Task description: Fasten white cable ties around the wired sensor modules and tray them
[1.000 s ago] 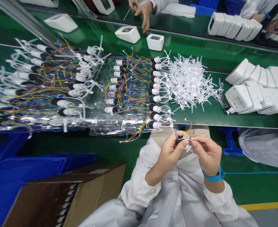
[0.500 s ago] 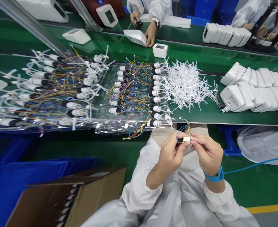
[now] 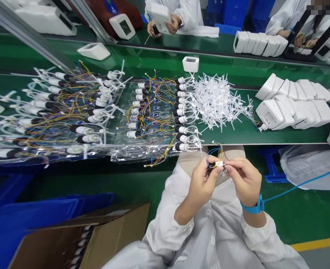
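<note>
A long green workbench (image 3: 232, 136) ran across the view. Beyond it, a co-worker in a white long-sleeved garment (image 3: 191, 15) held up a white plastic housing (image 3: 159, 15). An open brown cardboard box (image 3: 117, 233) stood at lower left, below the bench, with black-and-white pieces inside. On the left half of the bench lay clear plastic trays (image 3: 133, 154), bearing rows of black-and-white cylindrical parts (image 3: 82, 129) with multicoloured leads. At the right, 2 rows of angular white plastic housings (image 3: 296, 110) leaned together, and between them and the trays spread a tangled heap of thin white plastic strips (image 3: 216, 102). The person's left hand (image 3: 202, 179) and right hand (image 3: 246, 179) came close together in front of the bench's near edge. A bright blue strap (image 3: 253, 208) circled the right wrist. Between the hands was a small black-and-white part with a flat white face (image 3: 219, 164): the left thumb and fingers were clamped on its left side, and the right thumb and fingertips were pinched on its right end, partly hiding it. Thin blue, yellow and red wires (image 3: 221, 149) looped up from it, ending in a tiny white plug (image 3: 213, 142).
</note>
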The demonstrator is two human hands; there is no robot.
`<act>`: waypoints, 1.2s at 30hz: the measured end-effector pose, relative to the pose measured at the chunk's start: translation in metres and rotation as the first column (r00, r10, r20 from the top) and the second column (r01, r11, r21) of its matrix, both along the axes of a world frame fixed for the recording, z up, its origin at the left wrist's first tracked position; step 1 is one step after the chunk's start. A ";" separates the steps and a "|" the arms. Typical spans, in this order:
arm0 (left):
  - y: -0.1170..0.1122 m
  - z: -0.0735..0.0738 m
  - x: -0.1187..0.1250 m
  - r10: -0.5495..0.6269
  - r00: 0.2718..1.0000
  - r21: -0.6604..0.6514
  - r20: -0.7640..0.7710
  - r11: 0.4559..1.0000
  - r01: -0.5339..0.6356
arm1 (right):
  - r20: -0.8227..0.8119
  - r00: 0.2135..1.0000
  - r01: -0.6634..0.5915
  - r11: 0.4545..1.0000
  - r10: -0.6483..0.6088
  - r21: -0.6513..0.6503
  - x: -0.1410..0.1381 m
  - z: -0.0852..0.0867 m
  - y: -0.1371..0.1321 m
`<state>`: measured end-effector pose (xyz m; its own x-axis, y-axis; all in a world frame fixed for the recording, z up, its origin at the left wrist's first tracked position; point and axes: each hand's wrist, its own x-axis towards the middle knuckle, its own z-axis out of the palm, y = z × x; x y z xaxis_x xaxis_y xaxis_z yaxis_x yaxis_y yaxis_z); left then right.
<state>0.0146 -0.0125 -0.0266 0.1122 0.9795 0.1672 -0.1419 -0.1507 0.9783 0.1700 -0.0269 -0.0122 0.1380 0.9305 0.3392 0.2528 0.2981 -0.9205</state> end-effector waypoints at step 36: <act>0.038 -0.024 0.018 -0.009 0.999 -0.197 0.043 0.980 0.017 | 0.040 0.996 -0.068 0.990 0.074 -0.120 0.035 -0.021 0.051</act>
